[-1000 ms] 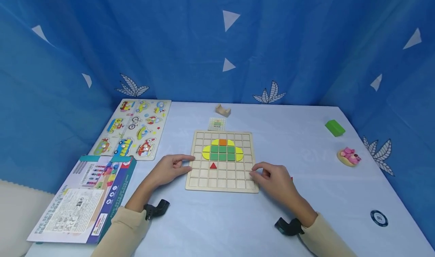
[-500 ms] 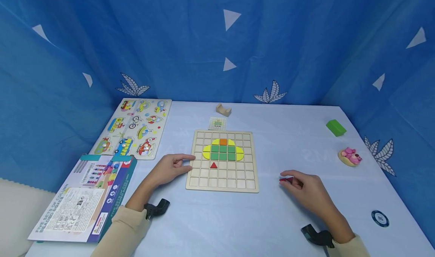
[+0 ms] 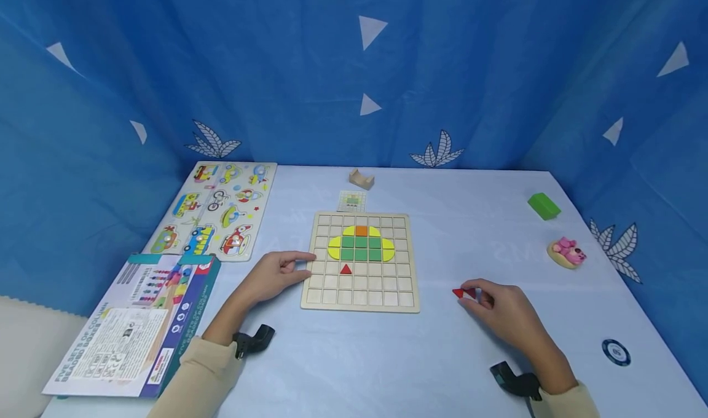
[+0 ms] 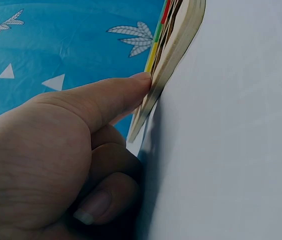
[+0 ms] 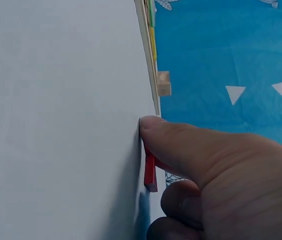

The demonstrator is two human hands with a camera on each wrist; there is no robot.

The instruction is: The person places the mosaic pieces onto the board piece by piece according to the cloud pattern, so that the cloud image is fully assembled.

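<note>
In the head view, a square wooden grid board (image 3: pixel 359 298) lies mid-table. Green square tiles (image 3: pixel 361 242) fill its middle, yellow rounded tiles (image 3: pixel 334 249) flank them, and an orange tile (image 3: pixel 361 230) sits on top. One red triangle tile (image 3: pixel 345 270) lies in a cell below the green ones. My left hand (image 3: pixel 276 275) touches the board's left edge with thumb and index finger, its other fingers curled in the left wrist view. To the right of the board, my right hand (image 3: pixel 502 307) pinches a red tile (image 5: pixel 151 176) between thumb and fingers, low over the table.
A small pattern card (image 3: pixel 351 201) and a wooden holder (image 3: pixel 362 179) stand behind the board. At left are a vehicle puzzle (image 3: pixel 221 206) and a box (image 3: pixel 127 338). A green block (image 3: pixel 544 206), pink figurine (image 3: pixel 567 253) and round chip (image 3: pixel 616 352) lie right.
My right hand has left the board's right edge, moved right and taken hold of the red tile on the table. The left hand has stayed at the board's left edge.
</note>
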